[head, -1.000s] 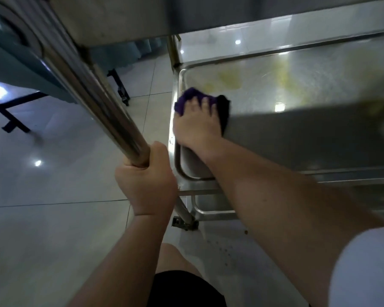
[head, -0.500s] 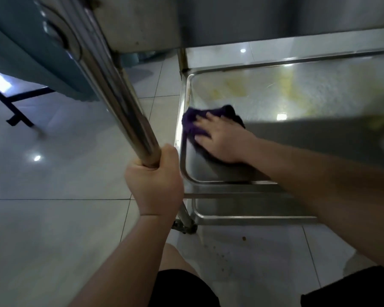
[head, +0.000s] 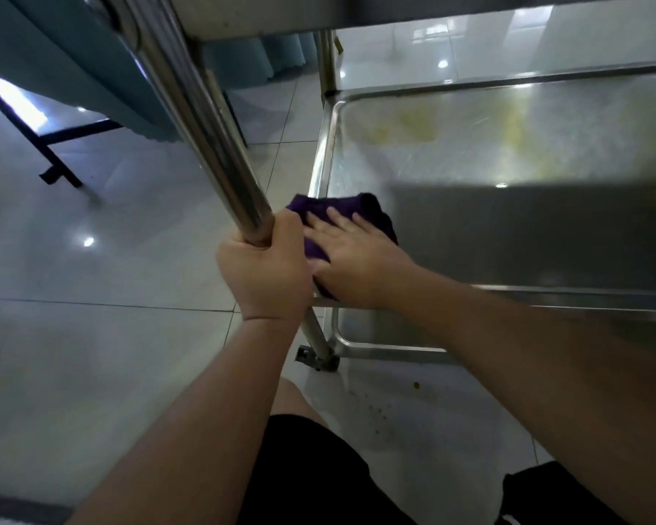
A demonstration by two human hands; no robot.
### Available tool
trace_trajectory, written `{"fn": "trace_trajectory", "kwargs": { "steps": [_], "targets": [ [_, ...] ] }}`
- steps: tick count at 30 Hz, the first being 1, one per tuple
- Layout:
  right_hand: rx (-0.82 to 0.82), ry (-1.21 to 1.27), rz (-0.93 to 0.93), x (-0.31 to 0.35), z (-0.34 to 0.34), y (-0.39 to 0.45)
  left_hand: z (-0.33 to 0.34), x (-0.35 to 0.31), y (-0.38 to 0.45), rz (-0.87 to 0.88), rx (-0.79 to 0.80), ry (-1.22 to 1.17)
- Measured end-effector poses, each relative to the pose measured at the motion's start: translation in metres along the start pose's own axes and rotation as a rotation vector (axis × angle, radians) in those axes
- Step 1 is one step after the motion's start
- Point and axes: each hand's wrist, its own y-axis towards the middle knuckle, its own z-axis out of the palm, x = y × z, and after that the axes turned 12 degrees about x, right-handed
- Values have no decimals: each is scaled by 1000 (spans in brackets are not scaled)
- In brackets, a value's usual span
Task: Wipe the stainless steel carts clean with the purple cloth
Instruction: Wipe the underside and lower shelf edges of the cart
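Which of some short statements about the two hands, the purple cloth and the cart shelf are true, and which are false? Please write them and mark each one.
1. The left hand grips the steel post of the cart. True.
2. The right hand holds the purple cloth in the air. False: it presses the cloth flat on the shelf.
3. The cloth lies at the far right end of the shelf. False: it lies near the left front corner.
4. Yellowish stains show on the far part of the shelf. True.

The right hand [head: 351, 259] hides most of the purple cloth [head: 328, 210] (edges show).
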Motion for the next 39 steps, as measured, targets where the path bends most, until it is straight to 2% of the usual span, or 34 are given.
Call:
{"fn": "trace_trajectory", "kwargs": {
  "steps": [4, 11, 16, 20, 23, 25, 29, 33, 39],
  "targets": [
    [11, -13, -89, 1, 12, -38, 2, -1, 2, -67, -32, -22],
    [-65, -132, -47, -32, 19, -97, 4, -9, 0, -132, -51, 29],
    [-101, -150, 15, -71, 15, -140, 1, -16, -5, -170, -86, 189],
    [-115, -180, 72, -102, 14, -169, 0, -17, -18, -207, -54, 381],
    [-115, -190, 91, -118, 12, -186, 3, -6, -55, -99, -140, 523],
    [-121, -181, 99, -126, 11, -196, 13, 5, -88, 19, -155, 471],
    [-150, -162, 129, -148, 11, -221, 55, 10, -129, 151, 220, 511],
    [-176, -146, 187, -184, 10, -255, 110, -2, -134, 229, 429, 601],
    [-235, -90, 279, -235, 10, -313, 179, -18, -149, 287, 720, 612]
  ]
}}
